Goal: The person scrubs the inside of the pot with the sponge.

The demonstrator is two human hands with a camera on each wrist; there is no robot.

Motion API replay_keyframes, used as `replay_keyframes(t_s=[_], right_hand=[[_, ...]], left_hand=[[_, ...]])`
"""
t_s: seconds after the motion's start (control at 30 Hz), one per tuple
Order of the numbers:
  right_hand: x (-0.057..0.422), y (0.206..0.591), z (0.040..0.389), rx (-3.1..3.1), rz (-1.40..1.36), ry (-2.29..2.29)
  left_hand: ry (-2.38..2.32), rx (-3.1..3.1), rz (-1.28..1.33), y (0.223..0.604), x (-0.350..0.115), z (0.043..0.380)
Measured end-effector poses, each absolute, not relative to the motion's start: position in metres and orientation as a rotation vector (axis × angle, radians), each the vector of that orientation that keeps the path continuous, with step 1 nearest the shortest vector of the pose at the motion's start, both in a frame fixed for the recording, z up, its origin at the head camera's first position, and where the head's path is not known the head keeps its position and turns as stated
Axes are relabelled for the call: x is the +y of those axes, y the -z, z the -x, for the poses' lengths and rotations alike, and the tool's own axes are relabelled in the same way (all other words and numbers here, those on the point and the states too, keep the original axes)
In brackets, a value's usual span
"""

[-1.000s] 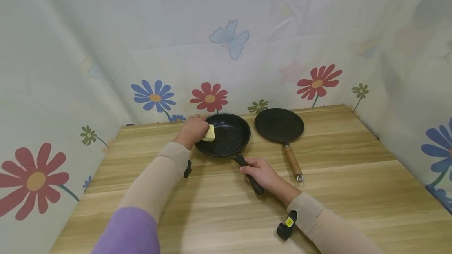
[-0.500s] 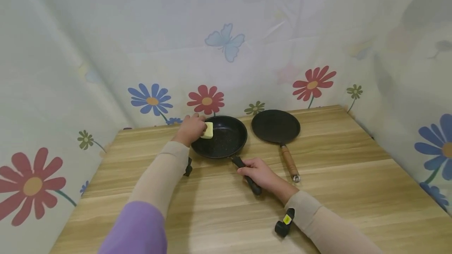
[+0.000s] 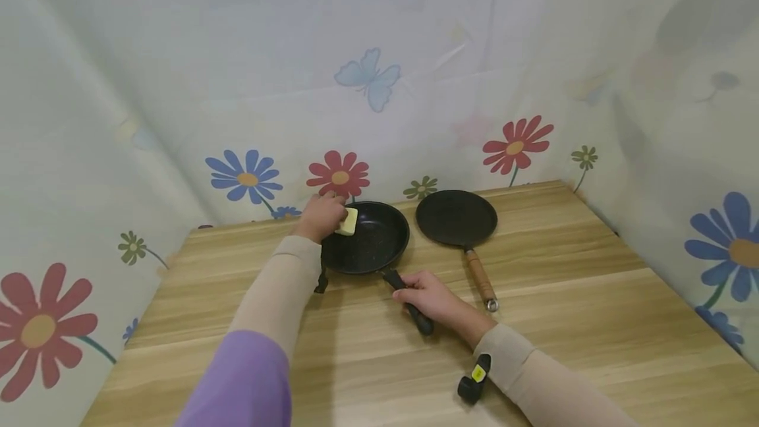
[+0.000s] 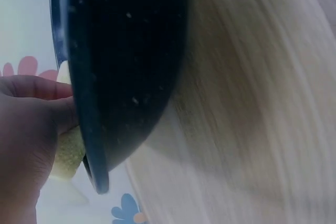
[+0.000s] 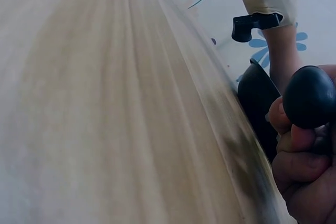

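Note:
My left hand [image 3: 323, 217] pinches a pale yellow sponge [image 3: 348, 222] at the left inner side of a black frying pan [image 3: 370, 242]. In the left wrist view the sponge [image 4: 69, 153] shows partly behind the rim of the speckled frying pan [image 4: 128, 66], with the thumb and fingers of the left hand [image 4: 29, 129] on it. My right hand [image 3: 428, 296] grips the pan's black handle [image 3: 422, 323]. The handle's rounded end [image 5: 310, 97] juts toward the camera in the right wrist view, the fingers of the right hand [image 5: 304, 174] curled around it.
A flat black griddle pan [image 3: 456, 217] with a wooden handle [image 3: 480, 277] lies to the right of the frying pan. Both are on a wood-grain table [image 3: 569, 321]. A flower-printed cloth wall [image 3: 284, 84] rises directly behind the table and along its sides.
The head view has shifted slightly, so everything sits a little lower and further left. Both hands keep their holds, and the sponge stays near the pan's left inner side.

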State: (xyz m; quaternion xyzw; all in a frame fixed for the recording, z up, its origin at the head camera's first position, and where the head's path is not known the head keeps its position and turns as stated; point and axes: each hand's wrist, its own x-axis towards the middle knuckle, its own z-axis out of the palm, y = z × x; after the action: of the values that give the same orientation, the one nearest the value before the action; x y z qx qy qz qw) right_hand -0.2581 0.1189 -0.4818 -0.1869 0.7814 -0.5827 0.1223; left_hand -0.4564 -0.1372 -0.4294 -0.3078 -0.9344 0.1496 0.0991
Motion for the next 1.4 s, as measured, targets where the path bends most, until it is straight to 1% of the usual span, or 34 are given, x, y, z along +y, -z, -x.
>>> replay_keyframes(t_s=[0.23,0.5,0.73,0.97,1.4], right_hand=[[0.12,0.478,0.262,2.292,0.545,1.697],[0.12,0.483,0.259,2.273,0.586,1.663],[0.119,0.486,0.26,2.261,0.596,1.69],[0.118,0.485,0.261,2.256,0.612,1.707],[0.118,0.484,0.26,2.239,0.594,1.707]], left_hand=[[-0.44,-2.698,0.917,0.421,-0.127,0.463],[-0.427,-2.735,0.936,0.433,-0.121,0.466],[-0.293,-2.793,0.956,0.43,-0.116,0.471],[-0.221,-2.773,1.061,0.431,-0.107,0.476],[-0.108,-2.732,1.193,0.428,-0.091,0.471]])
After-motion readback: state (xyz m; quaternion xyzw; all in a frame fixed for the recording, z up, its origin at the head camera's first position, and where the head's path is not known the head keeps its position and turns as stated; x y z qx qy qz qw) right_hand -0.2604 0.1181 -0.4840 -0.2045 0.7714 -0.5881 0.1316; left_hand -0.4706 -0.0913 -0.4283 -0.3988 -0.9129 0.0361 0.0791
